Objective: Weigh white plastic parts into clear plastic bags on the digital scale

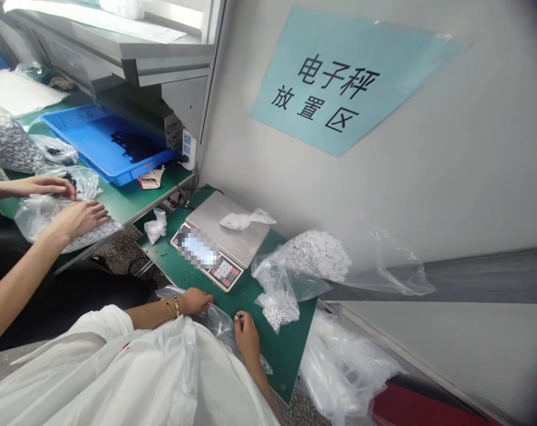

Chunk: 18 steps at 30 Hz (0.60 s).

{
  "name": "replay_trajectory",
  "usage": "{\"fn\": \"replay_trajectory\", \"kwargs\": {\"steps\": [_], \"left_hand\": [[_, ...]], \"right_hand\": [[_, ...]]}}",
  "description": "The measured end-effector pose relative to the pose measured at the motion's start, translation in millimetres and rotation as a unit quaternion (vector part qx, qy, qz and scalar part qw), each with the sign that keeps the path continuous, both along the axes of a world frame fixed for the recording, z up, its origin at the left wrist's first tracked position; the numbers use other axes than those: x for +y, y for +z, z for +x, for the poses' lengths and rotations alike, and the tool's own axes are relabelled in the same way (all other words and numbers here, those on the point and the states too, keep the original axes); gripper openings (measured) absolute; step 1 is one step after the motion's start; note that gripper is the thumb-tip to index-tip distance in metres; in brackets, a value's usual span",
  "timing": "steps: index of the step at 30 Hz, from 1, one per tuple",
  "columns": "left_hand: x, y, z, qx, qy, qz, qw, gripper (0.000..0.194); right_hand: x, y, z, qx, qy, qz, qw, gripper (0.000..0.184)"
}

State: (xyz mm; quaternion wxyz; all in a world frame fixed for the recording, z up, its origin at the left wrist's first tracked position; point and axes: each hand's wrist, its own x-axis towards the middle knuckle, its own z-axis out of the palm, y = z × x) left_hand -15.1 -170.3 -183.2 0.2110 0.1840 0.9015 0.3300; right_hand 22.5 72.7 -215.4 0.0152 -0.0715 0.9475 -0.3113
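At the front edge of the green table [272, 349], my left hand [197, 300] is closed, its curled fingers by a clear plastic bag [220, 322]. What those fingers hold, if anything, is hidden. My right hand [247, 332] is also closed, thumb and finger pinched near a tiny dark spot too small to name. The clear bag lies between both hands, partly under my wrists. Beyond them stands an electronic scale [226, 269] with a small knotted bag of white pieces [241, 220] on its metal plate. Right of the scale, an open bag [317, 254] of white pieces leans against the wall.
Left of the scale sits another small knotted bag [156, 226]. At the adjoining bench, a co-worker's hands [79, 220] rest over a bag of white pieces. A blue tray [112, 171] holds black parts. Crumpled plastic bags [343, 367] fill the space below right.
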Motion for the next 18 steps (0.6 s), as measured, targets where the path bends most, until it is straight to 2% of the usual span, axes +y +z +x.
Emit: {"fn": "replay_trajectory", "kwargs": {"steps": [2, 6, 10, 14, 18], "left_hand": [[2.1, -0.6, -0.8, -0.005, 0.005, -0.012, 1.0, 0.006], [4.8, -0.8, -1.3, -0.007, 0.01, -0.031, 0.999, 0.008], [5.1, -0.2, -1.2, -0.024, -0.011, -0.085, 0.996, 0.007], [5.0, 1.3, -1.0, -0.027, -0.019, -0.102, 0.994, 0.012], [5.5, 1.9, -1.2, -0.017, -0.03, -0.121, 0.992, 0.014]], "right_hand": [[-1.3, 3.6, 2.0, -0.003, 0.045, 0.017, 0.999, 0.022], [-2.6, 8.5, 5.3, 0.029, 0.112, 0.105, 0.988, 0.026], [-1.4, 2.4, 7.3, 0.054, 0.118, 0.12, 0.984, 0.029], [0.7, -8.5, 8.2, 0.086, 0.117, 0.13, 0.981, 0.036], [1.1, -12.9, 9.8, 0.115, 0.113, 0.145, 0.976, 0.035]]}}
